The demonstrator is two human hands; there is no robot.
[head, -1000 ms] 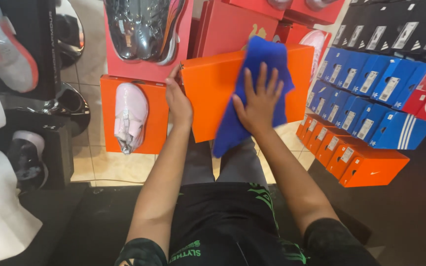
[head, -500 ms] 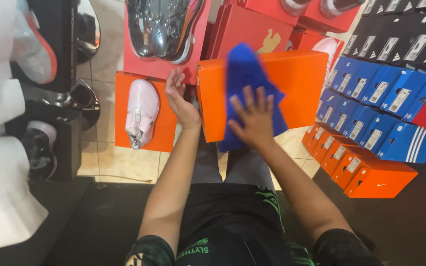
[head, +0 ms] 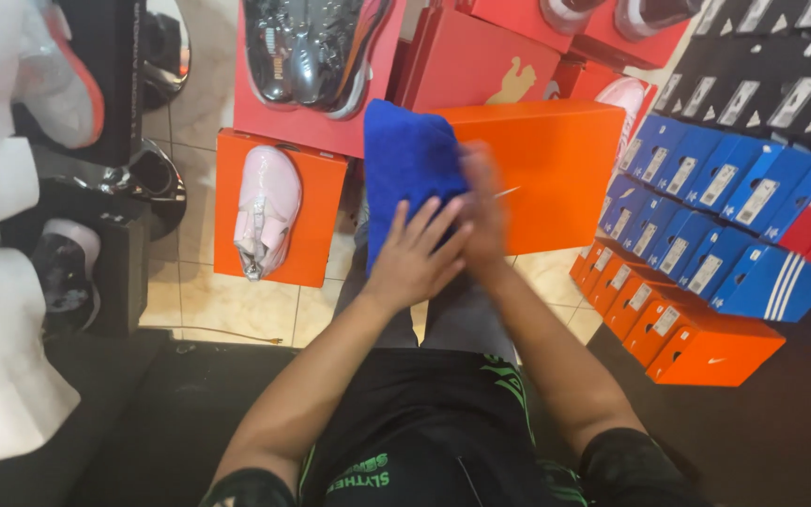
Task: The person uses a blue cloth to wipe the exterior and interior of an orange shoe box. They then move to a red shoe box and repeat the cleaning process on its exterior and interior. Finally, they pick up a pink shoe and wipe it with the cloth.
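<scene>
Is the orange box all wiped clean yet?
Not yet. Both hands, left hand and right hand, press the blue cloth onto the orange box on the lap. The cloth covers its left end; the right part shows bare. How clean it is, I cannot tell.

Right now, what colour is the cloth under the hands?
The cloth is bright blue, lying on an orange box; the head view shows it.

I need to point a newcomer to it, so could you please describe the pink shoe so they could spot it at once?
Look left of the big orange box that the hands rest on, with the blue cloth. There a smaller orange box stands on the tiled floor. The pink shoe lies on it, the only pale pink one.
</scene>
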